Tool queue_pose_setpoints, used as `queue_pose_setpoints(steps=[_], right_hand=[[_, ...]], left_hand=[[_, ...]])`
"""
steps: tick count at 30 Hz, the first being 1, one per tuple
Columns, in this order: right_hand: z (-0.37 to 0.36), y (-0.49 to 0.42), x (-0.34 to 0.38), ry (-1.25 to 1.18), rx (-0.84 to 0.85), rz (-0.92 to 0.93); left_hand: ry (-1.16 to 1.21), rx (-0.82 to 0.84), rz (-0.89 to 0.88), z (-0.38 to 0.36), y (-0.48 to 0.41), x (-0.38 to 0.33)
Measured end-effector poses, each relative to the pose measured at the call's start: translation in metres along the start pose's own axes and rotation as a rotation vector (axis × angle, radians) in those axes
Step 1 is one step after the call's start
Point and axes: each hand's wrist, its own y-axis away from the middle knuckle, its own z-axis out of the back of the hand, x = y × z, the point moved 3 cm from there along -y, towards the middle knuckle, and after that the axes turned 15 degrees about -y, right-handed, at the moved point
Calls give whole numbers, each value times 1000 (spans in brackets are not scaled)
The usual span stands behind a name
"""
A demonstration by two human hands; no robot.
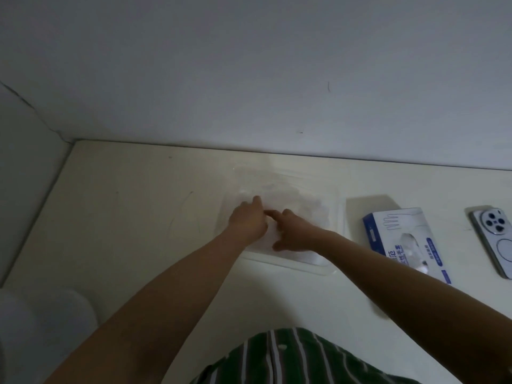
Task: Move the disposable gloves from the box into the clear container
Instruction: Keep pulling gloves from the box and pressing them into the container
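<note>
Cream counter (133, 223): found left hand (248, 221) flat on gloves (293, 199) in clear container (340, 217). Could not tell grip of right hand (292, 235). Read nothing off Chinese-printed box (388, 225).

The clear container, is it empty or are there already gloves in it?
Not empty. A pale heap of gloves lies inside the clear container, under the left hand and right hand.

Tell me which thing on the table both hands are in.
The clear container, leftmost of the three; the left hand and right hand are over the gloves inside it, not the glove box or phone.
</note>
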Motion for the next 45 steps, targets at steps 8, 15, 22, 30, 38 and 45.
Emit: queue_pose_setpoints(steps=[8, 15, 22, 30, 38, 45], right_hand=[[23, -6, 15, -250, -217, 96], [34, -6, 0, 65, -312, -176], [20, 12, 7, 226, 58, -26], [2, 5, -13, 426, 345, -142], [67, 42, 27, 76, -52, 173], [130, 100, -16, -313, -321, 231]], left_hand=[[-13, 166, -38, -12, -2, 12], [-4, 177, -24, -15, -6, 12], [-31, 196, -20, -14, -6, 10], [-42, 242, 21, -11, -5, 6], [-185, 104, -41, 9, 2, 1], [-223, -250, 13, 39, 21, -28]])
